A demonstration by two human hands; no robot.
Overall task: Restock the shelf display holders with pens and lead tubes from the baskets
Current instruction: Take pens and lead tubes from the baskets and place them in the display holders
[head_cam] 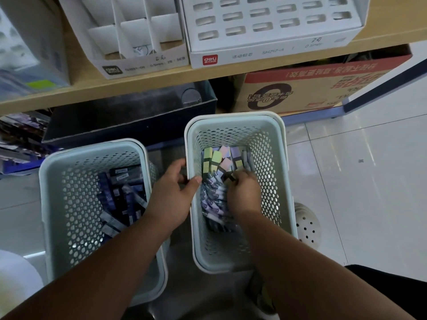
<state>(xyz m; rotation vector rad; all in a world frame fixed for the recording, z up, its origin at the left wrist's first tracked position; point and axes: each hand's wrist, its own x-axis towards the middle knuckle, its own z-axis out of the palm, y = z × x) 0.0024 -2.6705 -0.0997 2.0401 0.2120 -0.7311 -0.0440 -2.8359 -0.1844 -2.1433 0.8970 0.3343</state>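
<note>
Restocking at an early stage, seen from the head camera. Two holders stand on the shelf (161, 75): a divided holder (138, 31), whose visible compartments hold no stock, and beside it a slotted holder (272, 21), whose visible slots are all unfilled. Below, on the floor (358, 169), two perforated baskets sit side by side. The left basket (46, 181) holds a heap of dark packs (120, 195), untouched by either hand. The right basket (233, 116) holds pastel stock (219, 162), with green, pink and lilac pieces at the far end and a dense row of slim ones nearer the person; whether these are pens or lead tubes is too small to tell. The left hand (175, 188) grips the near-left rim of the right basket, thumb over the edge and fingers outside, steadying it. The right hand (242, 188) is down inside the same basket, fingers curled into the pile; the fingertips are buried, so whether it already has hold of anything cannot be told. Judged from this, nothing has yet reached the holders: the first pick is under way, and both baskets remain to be emptied into the display.
</note>
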